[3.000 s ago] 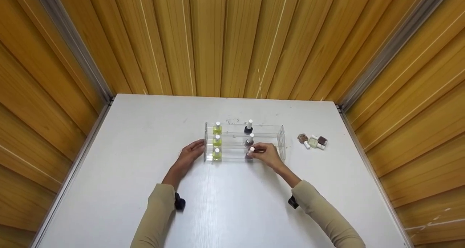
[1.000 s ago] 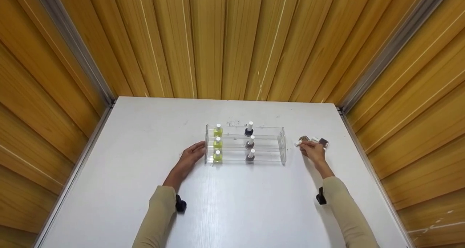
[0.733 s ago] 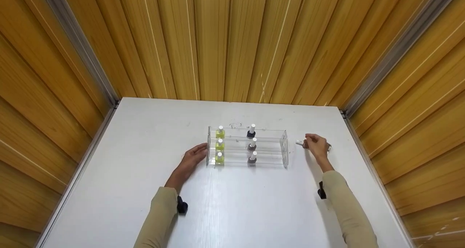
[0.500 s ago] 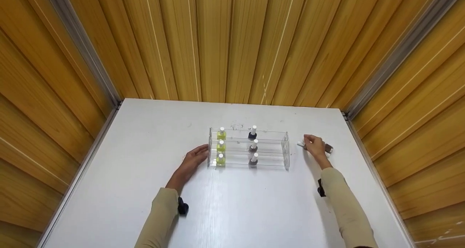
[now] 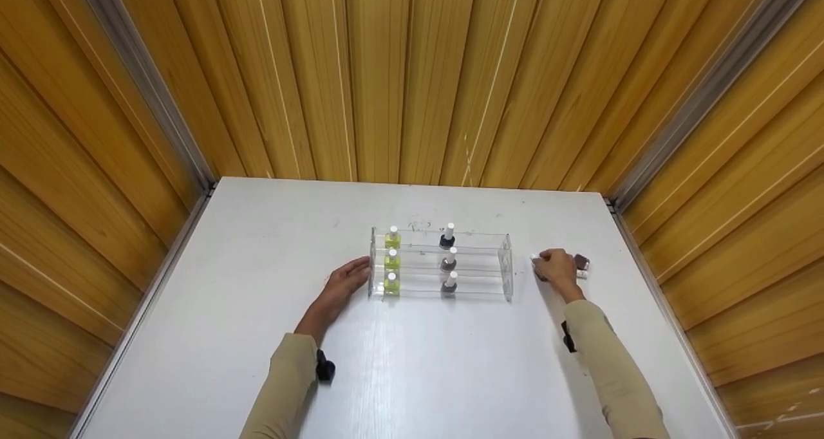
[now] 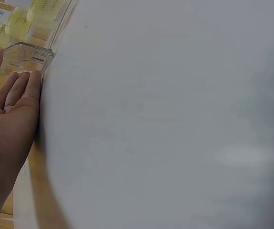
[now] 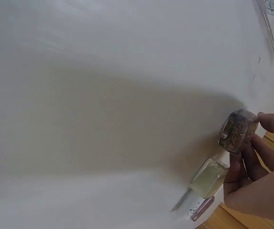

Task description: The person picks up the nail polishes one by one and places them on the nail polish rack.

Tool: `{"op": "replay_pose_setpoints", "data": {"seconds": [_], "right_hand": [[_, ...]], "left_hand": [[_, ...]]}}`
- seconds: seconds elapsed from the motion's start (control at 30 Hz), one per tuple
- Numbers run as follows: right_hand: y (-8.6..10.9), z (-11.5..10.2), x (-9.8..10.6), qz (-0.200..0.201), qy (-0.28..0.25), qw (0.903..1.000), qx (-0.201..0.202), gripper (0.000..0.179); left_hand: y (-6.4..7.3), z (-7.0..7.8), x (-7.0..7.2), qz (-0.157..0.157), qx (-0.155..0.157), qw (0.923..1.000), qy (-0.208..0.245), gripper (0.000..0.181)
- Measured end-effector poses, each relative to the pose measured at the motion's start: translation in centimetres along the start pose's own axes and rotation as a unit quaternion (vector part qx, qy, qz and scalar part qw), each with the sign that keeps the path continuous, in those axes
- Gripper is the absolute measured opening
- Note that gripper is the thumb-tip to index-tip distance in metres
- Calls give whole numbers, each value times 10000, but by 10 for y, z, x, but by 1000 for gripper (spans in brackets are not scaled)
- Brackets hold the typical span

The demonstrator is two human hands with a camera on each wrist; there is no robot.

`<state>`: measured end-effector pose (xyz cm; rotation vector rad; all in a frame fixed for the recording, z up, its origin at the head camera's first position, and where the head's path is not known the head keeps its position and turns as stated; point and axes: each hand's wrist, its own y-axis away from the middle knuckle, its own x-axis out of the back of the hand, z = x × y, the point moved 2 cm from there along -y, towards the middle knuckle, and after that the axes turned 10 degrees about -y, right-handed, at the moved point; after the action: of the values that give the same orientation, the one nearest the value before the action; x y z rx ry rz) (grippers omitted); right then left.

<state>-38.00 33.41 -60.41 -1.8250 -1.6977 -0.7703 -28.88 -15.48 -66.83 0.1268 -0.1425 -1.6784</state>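
Observation:
A clear acrylic rack [image 5: 476, 273] with three tiers stands mid-table. Yellow nail polish bottles [image 5: 392, 284] fill a column at its left end, and dark nail polish bottles [image 5: 449, 286] with white caps stand in another near its middle. My left hand [image 5: 338, 291] rests against the rack's left end panel, fingers fairly straight. Beyond the rack's right end, my right hand [image 5: 559, 273] pinches a brown glitter nail polish bottle [image 7: 239, 132] between thumb and fingers. Its cap is hidden in the right wrist view. Beside it lies a pale green nail polish bottle [image 7: 209, 179].
A dark brown nail polish bottle [image 5: 582, 261] lies just right of my right hand. The white table [image 5: 412, 374] extends in front of the rack. Wood-patterned walls [image 5: 373, 78] enclose the back and sides.
My right hand has left the front dark bottle in the rack, moved right to the loose bottles and now pinches the brown glitter nail polish bottle. My left hand stays at the rack's left end.

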Motion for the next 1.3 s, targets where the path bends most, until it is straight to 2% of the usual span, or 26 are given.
{"op": "replay_pose_setpoints", "data": {"seconds": [0.13,0.27,0.53,0.67,0.9,1.07,1.23,1.3], "right_hand": [[2,1,1,-1,175,9998,-6,33],[2,2,-1,-1,113,9999,-105,34],[10,-3,-3,607,-779,9951,33,30],[13,2,-5,731,-1250,9894,103,28],[17,5,-3,698,-2197,9730,104,28],[20,-3,5,558,-2402,9691,41,32],[24,-21,14,462,-2674,9624,78,36],[25,-29,18,479,-2649,9630,94,38]], "left_hand": [[0,-1,0,-1,-19,10000,38,53],[-1,-2,0,20,-24,10000,77,52],[0,-2,3,57,137,9998,-99,53],[1,0,3,105,89,9999,-45,51],[0,3,-1,82,62,9999,32,51],[0,4,-2,93,44,9999,112,51],[0,1,-1,4,43,9998,210,51],[0,1,-1,-40,12,9997,250,51]]}}
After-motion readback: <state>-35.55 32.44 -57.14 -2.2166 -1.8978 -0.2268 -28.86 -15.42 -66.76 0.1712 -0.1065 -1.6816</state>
